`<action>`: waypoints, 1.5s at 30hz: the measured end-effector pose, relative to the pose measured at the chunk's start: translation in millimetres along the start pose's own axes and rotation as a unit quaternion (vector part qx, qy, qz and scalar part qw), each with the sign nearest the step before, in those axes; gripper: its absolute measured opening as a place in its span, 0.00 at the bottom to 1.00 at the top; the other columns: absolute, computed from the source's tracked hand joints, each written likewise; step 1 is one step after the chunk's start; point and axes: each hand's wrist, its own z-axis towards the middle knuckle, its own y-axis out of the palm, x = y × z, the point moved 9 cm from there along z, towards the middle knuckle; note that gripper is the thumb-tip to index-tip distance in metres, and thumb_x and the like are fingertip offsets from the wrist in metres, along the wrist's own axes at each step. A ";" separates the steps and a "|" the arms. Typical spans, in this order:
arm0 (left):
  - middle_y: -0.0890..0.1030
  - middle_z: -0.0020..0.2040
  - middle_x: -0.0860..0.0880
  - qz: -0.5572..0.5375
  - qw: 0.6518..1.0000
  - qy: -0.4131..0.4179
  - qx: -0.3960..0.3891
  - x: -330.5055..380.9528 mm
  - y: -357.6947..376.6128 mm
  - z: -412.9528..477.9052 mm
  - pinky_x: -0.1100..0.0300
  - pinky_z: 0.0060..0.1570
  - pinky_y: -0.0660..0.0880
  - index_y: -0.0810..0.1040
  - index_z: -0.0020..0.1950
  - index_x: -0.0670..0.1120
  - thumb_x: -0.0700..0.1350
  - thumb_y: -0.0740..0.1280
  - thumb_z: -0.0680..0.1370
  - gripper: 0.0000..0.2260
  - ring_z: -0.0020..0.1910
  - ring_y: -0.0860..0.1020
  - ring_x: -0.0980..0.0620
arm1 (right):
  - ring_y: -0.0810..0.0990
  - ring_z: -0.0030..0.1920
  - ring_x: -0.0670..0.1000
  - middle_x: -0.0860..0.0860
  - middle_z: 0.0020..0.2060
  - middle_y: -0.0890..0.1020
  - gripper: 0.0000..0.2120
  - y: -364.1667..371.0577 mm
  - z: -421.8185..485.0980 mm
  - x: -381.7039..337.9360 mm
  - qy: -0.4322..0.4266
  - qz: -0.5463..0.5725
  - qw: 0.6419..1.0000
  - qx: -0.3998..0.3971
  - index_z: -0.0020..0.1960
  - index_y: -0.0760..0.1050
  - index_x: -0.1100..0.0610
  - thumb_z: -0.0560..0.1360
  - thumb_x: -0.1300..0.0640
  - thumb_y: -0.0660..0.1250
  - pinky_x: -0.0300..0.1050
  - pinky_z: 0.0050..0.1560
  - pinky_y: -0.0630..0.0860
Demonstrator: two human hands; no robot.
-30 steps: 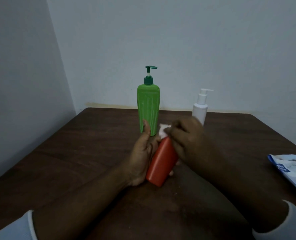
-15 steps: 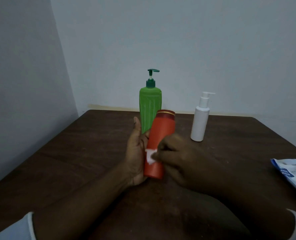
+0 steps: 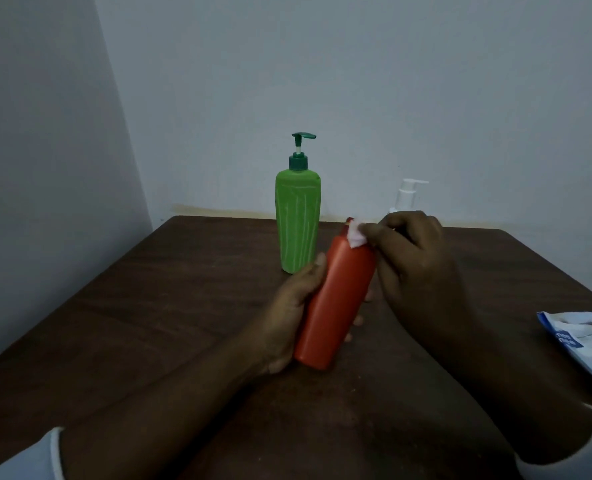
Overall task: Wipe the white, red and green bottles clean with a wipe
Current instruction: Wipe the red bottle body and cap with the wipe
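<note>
- Gripping the red bottle (image 3: 336, 299) round its lower body with the left hand (image 3: 293, 306), thumb lying up the near edge and fingertips curling out on the far side.
- Tilting it with the top leaning away and to the right, low over the wooden table (image 3: 149, 323); not showing clearly whether the base is touching the wood.
- Pinching a small white wipe (image 3: 356, 237) in the curled fingers of the right hand (image 3: 416, 261) and pressing it against the bottle's shoulder, right by the cap.
- Leaving the green pump bottle (image 3: 298, 223) upright just behind the left hand, and the white pump bottle (image 3: 409, 194) mostly hidden behind the right.
- Working well apart from the blue-and-white wipes packet (image 3: 585, 341) at the table's right edge.
- Probably risking losing the wipe, being a tiny wad held only at the fingertips, if dragging hard along slick plastic.
- Likely risking toppling the tall green bottle if swinging the red one back into it, or twisting the red one loose by pressing near the cap, far from the grip.
</note>
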 end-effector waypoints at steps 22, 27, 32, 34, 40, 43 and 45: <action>0.86 0.58 0.42 -0.022 1.000 -0.001 -0.001 0.9 -0.4 -6.8 0.48 0.48 0.82 0.84 0.59 0.60 0.63 0.64 0.80 0.14 0.50 0.86 0.42 | 0.75 0.49 0.58 0.60 0.50 0.78 0.11 -2.8 5.7 -9.3 -0.036 -0.018 0.999 0.007 0.58 0.81 0.64 0.78 0.65 0.66 0.44 0.52 0.68; 0.83 0.62 0.42 0.101 0.993 0.059 -0.012 12.3 6.6 6.6 0.62 0.46 0.79 0.78 0.69 0.48 0.66 0.60 0.80 0.27 0.62 0.81 0.39 | 0.76 0.46 0.58 0.59 0.46 0.78 0.09 -6.1 4.4 -1.2 -0.023 -0.005 1.000 0.014 0.56 0.81 0.65 0.76 0.69 0.68 0.42 0.50 0.68; 0.86 0.59 0.43 0.025 0.999 0.021 -0.028 -9.3 -4.1 -8.2 0.49 0.48 0.83 0.83 0.59 0.63 0.66 0.67 0.77 0.15 0.51 0.86 0.43 | 0.74 0.48 0.57 0.60 0.50 0.78 0.14 0.7 2.9 -12.4 -0.045 -0.024 0.999 -0.001 0.61 0.80 0.64 0.80 0.61 0.62 0.45 0.49 0.68; 0.85 0.60 0.42 0.029 0.999 0.021 -0.022 1.3 6.0 -2.8 0.49 0.48 0.83 0.83 0.61 0.60 0.71 0.71 0.71 0.24 0.51 0.86 0.43 | 0.74 0.48 0.57 0.60 0.49 0.78 0.12 -0.4 5.5 -9.2 -0.043 -0.012 0.999 0.002 0.60 0.81 0.64 0.79 0.64 0.64 0.45 0.49 0.68; 0.86 0.56 0.41 0.080 0.991 0.087 -0.069 21.3 6.5 -10.2 0.51 0.53 0.75 0.71 0.76 0.43 0.57 0.59 0.85 0.25 0.48 0.81 0.46 | 0.76 0.46 0.57 0.59 0.45 0.77 0.09 -7.6 4.8 3.9 -0.021 0.002 1.000 0.020 0.55 0.81 0.65 0.77 0.67 0.66 0.44 0.48 0.69; 0.84 0.62 0.41 0.108 0.994 -0.008 0.024 2.8 3.0 1.9 0.50 0.49 0.81 0.80 0.67 0.55 0.63 0.67 0.80 0.20 0.52 0.84 0.43 | 0.76 0.48 0.57 0.60 0.48 0.77 0.11 -3.6 1.1 -6.0 -0.036 0.000 0.999 0.006 0.59 0.80 0.65 0.79 0.65 0.66 0.46 0.49 0.71; 0.85 0.61 0.44 0.060 0.997 -0.004 -0.048 -6.0 7.0 -3.2 0.48 0.51 0.82 0.82 0.63 0.61 0.66 0.69 0.77 0.18 0.54 0.85 0.42 | 0.75 0.49 0.57 0.60 0.49 0.77 0.12 -2.9 0.3 -11.1 -0.045 -0.015 0.999 0.002 0.61 0.80 0.65 0.79 0.63 0.64 0.47 0.49 0.71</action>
